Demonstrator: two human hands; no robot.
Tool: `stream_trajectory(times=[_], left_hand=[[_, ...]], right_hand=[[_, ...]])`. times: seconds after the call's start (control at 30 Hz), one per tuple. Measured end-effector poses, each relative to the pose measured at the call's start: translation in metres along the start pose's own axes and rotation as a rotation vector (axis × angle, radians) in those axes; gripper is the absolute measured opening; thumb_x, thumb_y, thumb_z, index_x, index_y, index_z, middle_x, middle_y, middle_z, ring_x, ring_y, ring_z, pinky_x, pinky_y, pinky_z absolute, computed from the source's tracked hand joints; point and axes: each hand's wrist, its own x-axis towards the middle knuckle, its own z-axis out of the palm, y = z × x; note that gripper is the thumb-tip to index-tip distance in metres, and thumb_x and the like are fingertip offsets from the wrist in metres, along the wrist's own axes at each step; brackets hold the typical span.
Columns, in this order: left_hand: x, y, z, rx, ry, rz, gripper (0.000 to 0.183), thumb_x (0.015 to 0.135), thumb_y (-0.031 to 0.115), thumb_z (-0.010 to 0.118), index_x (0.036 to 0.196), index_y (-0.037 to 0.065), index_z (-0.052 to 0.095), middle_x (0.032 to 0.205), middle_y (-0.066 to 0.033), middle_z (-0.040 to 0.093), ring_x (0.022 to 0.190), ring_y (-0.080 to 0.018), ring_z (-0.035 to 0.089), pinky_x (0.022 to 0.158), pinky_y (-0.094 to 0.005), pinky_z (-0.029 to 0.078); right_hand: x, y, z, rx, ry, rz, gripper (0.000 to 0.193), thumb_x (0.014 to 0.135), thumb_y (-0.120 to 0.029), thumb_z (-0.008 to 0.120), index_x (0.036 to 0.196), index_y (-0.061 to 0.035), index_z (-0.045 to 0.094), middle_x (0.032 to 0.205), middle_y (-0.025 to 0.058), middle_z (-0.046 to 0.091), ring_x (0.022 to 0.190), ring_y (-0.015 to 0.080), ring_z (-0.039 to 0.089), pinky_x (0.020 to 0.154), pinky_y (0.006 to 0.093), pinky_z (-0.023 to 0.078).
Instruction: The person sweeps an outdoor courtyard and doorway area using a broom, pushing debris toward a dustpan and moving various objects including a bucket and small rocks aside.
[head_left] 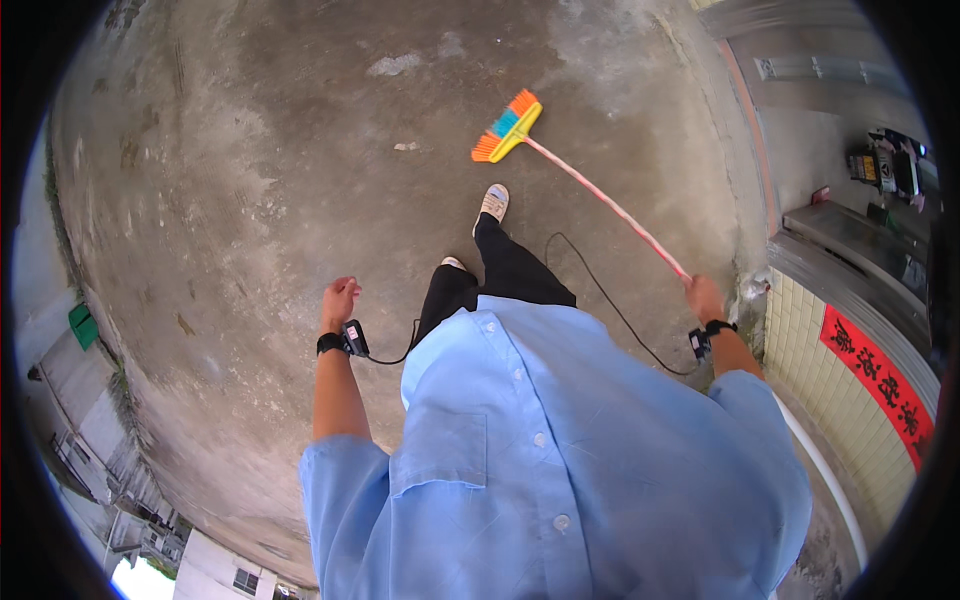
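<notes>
Hands (341,299) (704,297) apart, left loosely curled, right clenched

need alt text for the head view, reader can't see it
A person's right hand holds a long-handled broom with a yellow head and orange-and-teal bristles. The left hand looks empty; the person wears a light blue shirt and black trousers, on stained concrete.

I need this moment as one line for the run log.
right hand: holding broom handle | left hand: nothing visible in it | broom head: beyond forward shoe
</notes>
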Motion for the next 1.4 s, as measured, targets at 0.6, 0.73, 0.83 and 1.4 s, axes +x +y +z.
stream_trajectory(times=[0.6,0.73,0.83,1.4], left_hand=[[0.169,0.426,0.194,0.401,-0.760,0.180,0.062,0.089,0.047,0.061,0.128,0.000,0.052,0.092,-0.0163,0.070,0.079,-0.0212,0.068,0.065,-0.0340,0.053],[0.194,0.463,0.223,-0.174,-0.858,-0.314,0.041,0.093,0.044,0.057,0.108,0.007,0.055,0.093,-0.0125,0.068,0.077,-0.0184,0.067,0.062,-0.0320,0.053],[0.228,0.475,0.250,-0.352,-0.614,-0.416,0.015,0.094,0.018,0.053,0.088,0.004,0.048,0.079,-0.0129,0.063,0.072,-0.0244,0.063,0.066,-0.0377,0.055],[0.105,0.554,0.293,-0.183,-1.056,-0.507,0.007,0.084,0.010,0.054,0.080,0.004,0.055,0.073,-0.0097,0.063,0.064,-0.0255,0.065,0.055,-0.0355,0.055]], right_hand=[[-0.027,-0.228,-0.152,1.828,-1.040,-0.036,0.027,0.090,-0.014,0.060,0.115,-0.0050,0.053,0.065,0.0017,0.052,0.044,0.0071,0.044,0.040,0.0222,0.034],[0.075,-0.318,-0.182,2.326,-1.174,-0.148,0.016,0.090,-0.007,0.057,0.105,-0.0046,0.052,0.073,0.0046,0.055,0.047,0.0077,0.044,0.042,0.0222,0.035],[0.113,-0.358,-0.186,2.541,-1.237,0.026,0.012,0.088,-0.006,0.057,0.098,-0.0073,0.050,0.073,0.0033,0.053,0.050,0.0066,0.043,0.045,0.0210,0.033],[-0.002,-0.304,-0.343,2.458,-0.698,0.522,0.043,0.089,-0.005,0.051,0.131,-0.0129,0.045,0.065,-0.0005,0.046,0.042,0.0084,0.039,0.038,0.0233,0.029]])
